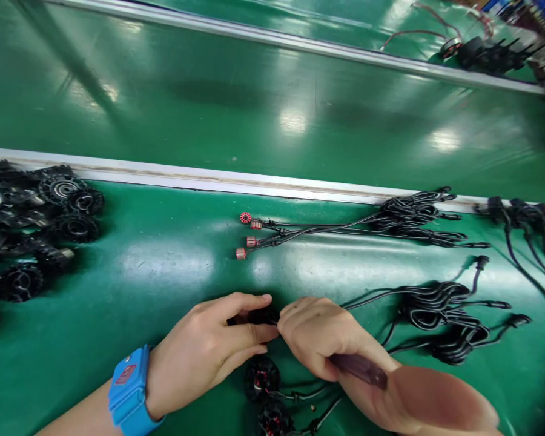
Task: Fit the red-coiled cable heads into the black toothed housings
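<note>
My left hand (222,336), with a blue strap on its wrist, is closed around a black round motor part (264,316) with a cable. My right hand (322,333) is a fist pressed up against that part. A dark brownish tool handle (361,370) sticks out of the fist toward the wrist; the tool's working end is hidden. Just below my hands lie two black round motor housings, an upper one (262,378) and a lower one (275,418), with red wires inside and cables leading right.
Several red-and-copper stators (251,241) with black cables (404,215) lie beyond my hands. More coiled cables (436,306) rest at the right. Black wheel-like parts (40,224) are piled at the left. A white ledge (186,175) crosses the green bench (140,248).
</note>
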The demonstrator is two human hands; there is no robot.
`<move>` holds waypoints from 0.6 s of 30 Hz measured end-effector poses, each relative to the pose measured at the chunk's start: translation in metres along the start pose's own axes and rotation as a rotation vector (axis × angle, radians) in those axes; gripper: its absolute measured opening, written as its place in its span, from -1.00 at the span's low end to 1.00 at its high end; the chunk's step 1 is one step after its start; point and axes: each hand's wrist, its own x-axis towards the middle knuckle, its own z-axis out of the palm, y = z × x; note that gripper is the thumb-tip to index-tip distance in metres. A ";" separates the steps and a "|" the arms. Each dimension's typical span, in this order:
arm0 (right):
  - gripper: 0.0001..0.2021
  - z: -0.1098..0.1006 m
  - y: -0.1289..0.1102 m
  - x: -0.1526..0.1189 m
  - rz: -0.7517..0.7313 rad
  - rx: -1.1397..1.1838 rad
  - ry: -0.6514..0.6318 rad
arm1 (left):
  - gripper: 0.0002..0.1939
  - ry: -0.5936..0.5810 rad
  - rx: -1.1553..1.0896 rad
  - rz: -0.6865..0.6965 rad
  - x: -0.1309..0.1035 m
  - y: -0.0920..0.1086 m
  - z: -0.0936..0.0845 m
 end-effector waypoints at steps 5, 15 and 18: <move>-0.21 -0.006 0.001 0.003 0.019 0.011 -0.062 | -0.78 0.014 -0.106 -0.077 -0.001 -0.001 0.002; -0.23 -0.007 0.002 0.006 -0.020 -0.006 -0.103 | -0.74 0.037 -0.124 -0.112 0.000 0.000 0.001; -0.25 -0.009 0.010 0.008 -0.112 -0.028 -0.179 | -0.74 0.043 -0.126 -0.122 -0.001 -0.001 0.001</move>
